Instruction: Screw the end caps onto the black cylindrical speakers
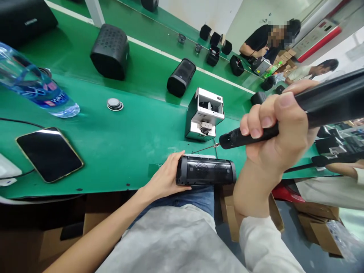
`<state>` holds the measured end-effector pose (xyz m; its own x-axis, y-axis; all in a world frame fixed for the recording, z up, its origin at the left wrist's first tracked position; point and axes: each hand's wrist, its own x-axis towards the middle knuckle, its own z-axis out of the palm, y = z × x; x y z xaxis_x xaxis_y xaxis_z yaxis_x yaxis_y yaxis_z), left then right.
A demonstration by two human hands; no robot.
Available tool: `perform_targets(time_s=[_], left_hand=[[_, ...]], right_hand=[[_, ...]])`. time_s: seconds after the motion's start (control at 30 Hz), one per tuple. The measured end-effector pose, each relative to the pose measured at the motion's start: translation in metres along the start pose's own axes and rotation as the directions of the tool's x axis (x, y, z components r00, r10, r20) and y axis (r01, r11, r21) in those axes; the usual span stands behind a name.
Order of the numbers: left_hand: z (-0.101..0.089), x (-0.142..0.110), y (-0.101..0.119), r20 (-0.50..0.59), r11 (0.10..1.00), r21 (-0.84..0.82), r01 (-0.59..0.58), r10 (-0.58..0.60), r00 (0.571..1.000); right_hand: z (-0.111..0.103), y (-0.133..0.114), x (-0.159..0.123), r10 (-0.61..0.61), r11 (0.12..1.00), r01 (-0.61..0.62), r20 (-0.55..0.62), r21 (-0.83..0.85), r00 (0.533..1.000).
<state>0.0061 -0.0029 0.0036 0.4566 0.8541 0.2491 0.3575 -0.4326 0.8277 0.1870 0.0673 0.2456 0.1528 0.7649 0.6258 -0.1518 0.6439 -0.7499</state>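
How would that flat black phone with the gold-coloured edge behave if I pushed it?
The phone would probably slide rather than tip or roll, as it lies flat on the smooth green tabletop. Its slab shape suggests stiffness, and its glossy screen may be slippery and fragile.

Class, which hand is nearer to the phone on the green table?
Left. The left hand is right of the phone, gripping the speaker; the right hand is much farther right, raised.
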Motion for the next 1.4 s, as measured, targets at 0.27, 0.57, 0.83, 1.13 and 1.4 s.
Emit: perform_targets(time_s=[0.27,0.57,0.83,1.13,1.4], left_hand=[[0.001,-0.001,-0.001,-0.004,1.000,-0.015,-0.013,0.013,1.000],[0.000,0.001,0.002,-0.049,0.993,-0.114,-0.010,0.004,0.999],[-0.002,0.003,0.003,-0.024,0.987,-0.159,0.009,-0.013,1.000],[-0.001,0.002,0.002,-0.024,0.988,-0.157,0.006,-0.010,1.000],[-0.001,0.004,0.003,-0.022,0.999,-0.043,-0.010,0.009,1.000]], right_hand=[[0.026,-0.003,-0.010,0.004,1.000,-0.004,0.099,0.008,0.995],[0.028,0.045,-0.042,0.135,0.990,-0.142,0.221,0.014,0.966],[0.023,0.057,-0.051,0.124,0.991,-0.133,0.246,0.019,0.961],[0.021,0.060,-0.050,0.136,0.991,-0.131,0.245,-0.036,0.960],[0.025,0.059,-0.047,0.120,0.988,-0.140,0.237,0.071,0.964]])
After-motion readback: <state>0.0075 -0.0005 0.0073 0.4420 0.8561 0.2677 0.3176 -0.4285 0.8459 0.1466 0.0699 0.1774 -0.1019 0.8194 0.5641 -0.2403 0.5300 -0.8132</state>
